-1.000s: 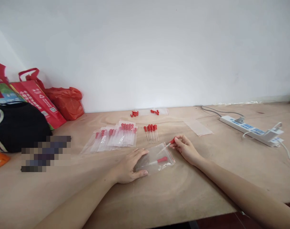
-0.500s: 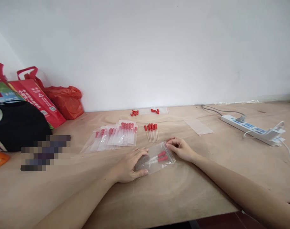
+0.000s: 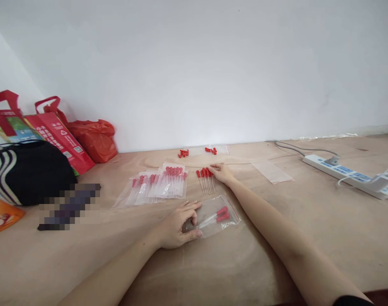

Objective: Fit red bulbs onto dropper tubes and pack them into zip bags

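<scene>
A clear zip bag [image 3: 213,216] with two red-bulbed droppers in it lies flat on the wooden table. My left hand [image 3: 181,225] rests on the bag's left end, fingers and thumb spread apart. Behind the bag is a row of several loose droppers [image 3: 206,180], red bulbs pointing to the wall. My right hand [image 3: 222,173] reaches to the right end of that row, fingertips at the rightmost bulb; whether it grips one is hidden. Left of the row, filled zip bags [image 3: 168,182] with droppers overlap in a pile.
Red bulbs [image 3: 183,153] and a bag with more bulbs [image 3: 224,149] lie near the wall. A flat plastic bag [image 3: 273,172] and a white power strip [image 3: 349,174] are to the right. Shopping bags [image 3: 58,136] and a black bag [image 3: 37,170] stand at left.
My right hand has let go of the zip bag's open end and moved back and left to the loose droppers. My left hand stays on the bag. The view has shifted slightly.
</scene>
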Demonstrator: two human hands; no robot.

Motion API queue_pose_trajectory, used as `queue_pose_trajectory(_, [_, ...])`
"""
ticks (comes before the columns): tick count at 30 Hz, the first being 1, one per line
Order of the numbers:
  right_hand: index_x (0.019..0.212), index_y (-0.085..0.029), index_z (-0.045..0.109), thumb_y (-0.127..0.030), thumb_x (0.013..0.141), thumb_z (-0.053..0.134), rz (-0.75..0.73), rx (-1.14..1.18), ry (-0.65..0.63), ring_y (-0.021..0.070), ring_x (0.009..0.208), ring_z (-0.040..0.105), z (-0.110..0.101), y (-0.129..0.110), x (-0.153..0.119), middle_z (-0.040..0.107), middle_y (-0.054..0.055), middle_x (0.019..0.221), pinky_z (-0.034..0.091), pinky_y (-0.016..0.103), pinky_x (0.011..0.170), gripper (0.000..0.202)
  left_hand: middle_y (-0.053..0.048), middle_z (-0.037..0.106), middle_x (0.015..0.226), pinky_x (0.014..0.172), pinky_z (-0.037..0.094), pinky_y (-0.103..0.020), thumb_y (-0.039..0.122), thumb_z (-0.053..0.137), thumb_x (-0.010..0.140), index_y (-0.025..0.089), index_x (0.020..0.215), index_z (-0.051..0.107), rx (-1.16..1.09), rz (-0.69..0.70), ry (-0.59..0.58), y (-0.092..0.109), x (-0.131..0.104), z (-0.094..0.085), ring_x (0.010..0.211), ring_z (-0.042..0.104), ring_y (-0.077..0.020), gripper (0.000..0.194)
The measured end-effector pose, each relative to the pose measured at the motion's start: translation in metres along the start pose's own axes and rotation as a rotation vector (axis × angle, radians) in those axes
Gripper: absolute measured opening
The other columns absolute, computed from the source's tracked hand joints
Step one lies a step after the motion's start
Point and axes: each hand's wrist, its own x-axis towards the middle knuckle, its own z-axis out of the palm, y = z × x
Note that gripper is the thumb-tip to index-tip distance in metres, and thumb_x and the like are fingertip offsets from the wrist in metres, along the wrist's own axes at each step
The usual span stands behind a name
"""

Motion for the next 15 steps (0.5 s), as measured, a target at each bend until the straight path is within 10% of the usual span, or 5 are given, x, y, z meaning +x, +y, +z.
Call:
queue_pose_trajectory(8, [0.071,-0.019,0.061,-0.044,0.061,0.060,0.014,0.192,0.009,0.0131,0.065,0.054,-0.001,-0.003,-0.002,0.062,0.001,0.073,0.042,0.025,0.064,0.027,-0.011,0.043,0.130,0.103,0.020,-0.041,0.042,0.056,0.074,0.019,0.072,0.045,0.010,-0.015,-0.006,0.000,0.000,0.001,0.124,0.031,-0.0233,0.026])
queue_pose_trajectory(15, [0.078,-0.020,0.048,-0.055,0.067,0.049,0.065,0.438,0.122,0.0097,0.049,0.048,-0.050,0.009,-0.041,0.057,-0.001,0.064,0.039,0.023,0.048,0.036,-0.007,0.037,0.134,0.102,0.023,-0.044,0.047,0.055,0.074,0.022,0.097,0.048,0.051,-0.042,-0.016,0.002,-0.003,0.000,0.125,0.029,-0.0240,0.034])
